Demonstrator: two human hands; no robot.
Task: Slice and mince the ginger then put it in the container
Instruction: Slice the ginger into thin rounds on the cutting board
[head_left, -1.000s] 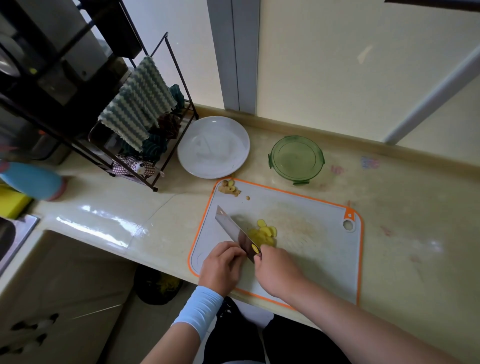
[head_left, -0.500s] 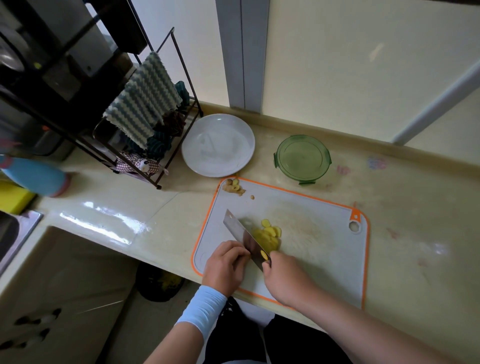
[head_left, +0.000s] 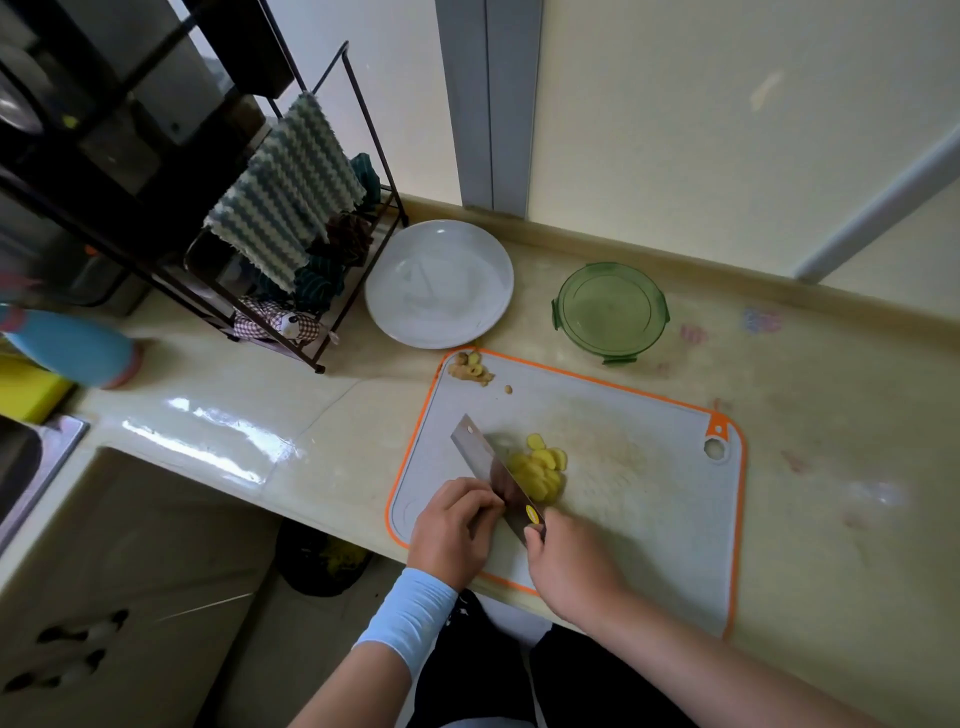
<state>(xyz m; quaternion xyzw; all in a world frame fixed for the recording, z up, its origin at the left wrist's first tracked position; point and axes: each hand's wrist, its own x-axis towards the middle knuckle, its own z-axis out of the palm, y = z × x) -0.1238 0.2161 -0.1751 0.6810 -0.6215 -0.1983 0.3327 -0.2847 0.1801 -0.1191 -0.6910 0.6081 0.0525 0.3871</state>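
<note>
The right hand (head_left: 569, 564) is wrapped tight round the handle of the cleaver (head_left: 480, 460), whose blade runs up and leftward from that grip across the orange-rimmed cutting board (head_left: 649, 519). Just beyond the grip, against the blade's right face, lies a heap of yellow ginger slices (head_left: 540, 473). Left of the grip, the left hand (head_left: 454, 525) curls its fingers against the steel — whether they pinch ginger I cannot tell. Well beyond the grip, off the board, sits the green container (head_left: 610, 312).
</note>
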